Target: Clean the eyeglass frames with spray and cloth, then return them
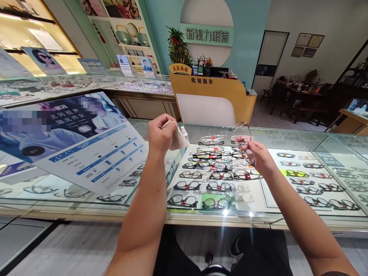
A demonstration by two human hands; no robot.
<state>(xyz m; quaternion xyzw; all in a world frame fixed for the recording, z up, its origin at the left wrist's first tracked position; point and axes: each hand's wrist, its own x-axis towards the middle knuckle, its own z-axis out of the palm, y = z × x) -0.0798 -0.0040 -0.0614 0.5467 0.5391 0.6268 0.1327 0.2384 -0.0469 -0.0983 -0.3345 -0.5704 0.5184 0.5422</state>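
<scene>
My left hand is closed around a pale cleaning cloth, which hangs out past the fingers on the right. Between the thumb and fingers of my right hand is a pair of glasses, raised above the counter with its lenses turned on edge. The two hands are apart, and the cloth does not touch the glasses. Just behind the cloth stands a small white bottle on the glass, partly hidden. Below both hands, rows of glasses frames lie inside the display case.
The glass display counter runs across in front of me. A large printed poster board leans at the left. Behind the counter are a white chair back and a yellow cashier desk. More lit display cases line the left wall.
</scene>
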